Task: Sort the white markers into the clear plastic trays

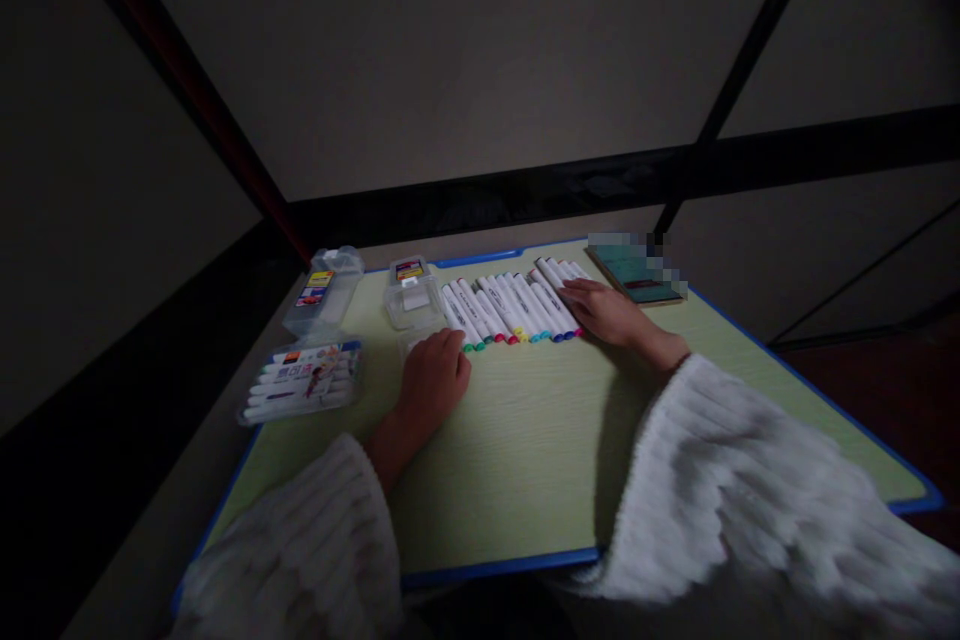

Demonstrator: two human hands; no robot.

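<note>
Markers [519, 306] rowed across bench [517, 460], long axes front to back; left hand [435, 375] beside left end, right hand [606, 312] touching right end; can't tell either grip.

Markers [517, 305], set of many, laid flat side by side in row across centre of frame. Barrels white, dark print along sides. Ends toward bottom of frame coloured, left to right: green, red, yellow, light blue, dark blue, magenta. Each slants, upper end leaning left. Row's right end sits slightly higher in frame, partly covered; exact count cannot be told.
</note>
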